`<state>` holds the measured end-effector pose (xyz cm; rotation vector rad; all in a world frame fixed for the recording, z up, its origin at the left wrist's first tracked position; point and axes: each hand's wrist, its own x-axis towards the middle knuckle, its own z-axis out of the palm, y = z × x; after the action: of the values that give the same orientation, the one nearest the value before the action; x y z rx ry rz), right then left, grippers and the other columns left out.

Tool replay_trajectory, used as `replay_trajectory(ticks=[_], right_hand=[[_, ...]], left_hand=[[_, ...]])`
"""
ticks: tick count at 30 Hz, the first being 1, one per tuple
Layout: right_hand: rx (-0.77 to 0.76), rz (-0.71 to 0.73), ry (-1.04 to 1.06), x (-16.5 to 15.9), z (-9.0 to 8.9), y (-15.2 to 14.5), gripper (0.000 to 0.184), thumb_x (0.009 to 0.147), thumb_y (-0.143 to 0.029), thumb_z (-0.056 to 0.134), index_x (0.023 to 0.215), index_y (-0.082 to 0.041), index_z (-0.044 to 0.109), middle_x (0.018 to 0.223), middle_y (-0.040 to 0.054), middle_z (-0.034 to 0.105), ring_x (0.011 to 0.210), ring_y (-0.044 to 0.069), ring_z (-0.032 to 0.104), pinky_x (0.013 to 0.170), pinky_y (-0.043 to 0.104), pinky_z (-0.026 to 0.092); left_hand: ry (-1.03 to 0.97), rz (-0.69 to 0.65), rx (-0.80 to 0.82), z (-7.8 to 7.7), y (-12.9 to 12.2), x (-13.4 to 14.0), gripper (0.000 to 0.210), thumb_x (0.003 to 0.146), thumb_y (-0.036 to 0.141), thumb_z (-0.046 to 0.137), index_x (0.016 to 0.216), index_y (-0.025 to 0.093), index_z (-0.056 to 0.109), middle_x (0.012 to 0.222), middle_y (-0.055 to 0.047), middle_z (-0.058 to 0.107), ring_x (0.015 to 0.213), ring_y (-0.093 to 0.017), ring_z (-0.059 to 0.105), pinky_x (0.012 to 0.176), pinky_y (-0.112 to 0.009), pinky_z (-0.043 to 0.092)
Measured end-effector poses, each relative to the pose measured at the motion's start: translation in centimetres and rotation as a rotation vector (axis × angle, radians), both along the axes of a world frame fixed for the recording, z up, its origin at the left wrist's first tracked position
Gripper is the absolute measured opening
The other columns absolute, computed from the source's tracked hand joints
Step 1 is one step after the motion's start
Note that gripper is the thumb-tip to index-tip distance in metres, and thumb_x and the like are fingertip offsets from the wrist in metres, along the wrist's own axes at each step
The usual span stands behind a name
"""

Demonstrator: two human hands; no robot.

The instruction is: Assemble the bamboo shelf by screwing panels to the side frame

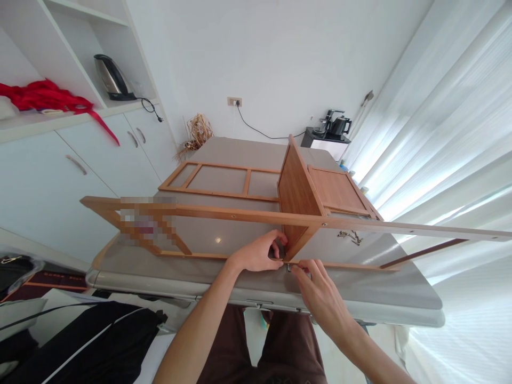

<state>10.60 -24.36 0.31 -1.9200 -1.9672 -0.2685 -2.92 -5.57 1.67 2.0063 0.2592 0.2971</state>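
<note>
A wooden frame (pixel 256 214) stands on its long edge along the front of the table. An upright wooden panel (pixel 301 184) meets it crosswise. My left hand (pixel 262 252) curls its fingers and thumb around the lower corner where panel and front rail join. On the near side of that joint, my right hand (pixel 316 277) pinches a small bent metal key (pixel 288 268), perhaps a hex key, against the rail. Its tip is too small to make out. Several loose screws (pixel 352 237) lie on the table behind the frame, to the right.
Another slatted wooden frame (pixel 216 193) lies flat at the back left of the grey table (pixel 256 148). A wooden panel piece (pixel 340 189) lies to the right. White cabinets with a kettle (pixel 112 80) stand left; a curtain (pixel 460 133) hangs right.
</note>
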Motion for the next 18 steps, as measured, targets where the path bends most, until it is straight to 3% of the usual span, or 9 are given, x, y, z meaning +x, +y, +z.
replay_trajectory(ticks=[18], right_hand=[[-0.012, 0.064, -0.085, -0.23, 0.82, -0.07, 0.031, 0.091, -0.001, 0.039, 0.110, -0.016, 0.058, 0.102, 0.0113, 0.053, 0.089, 0.023, 0.051, 0.073, 0.036, 0.051]], left_hand=[[-0.026, -0.003, -0.028, 0.06, 0.03, -0.17, 0.047, 0.071, 0.018, 0.071, 0.112, 0.020, 0.050, 0.092, 0.000, 0.061, 0.079, -0.015, 0.060, 0.079, -0.030, 0.048]])
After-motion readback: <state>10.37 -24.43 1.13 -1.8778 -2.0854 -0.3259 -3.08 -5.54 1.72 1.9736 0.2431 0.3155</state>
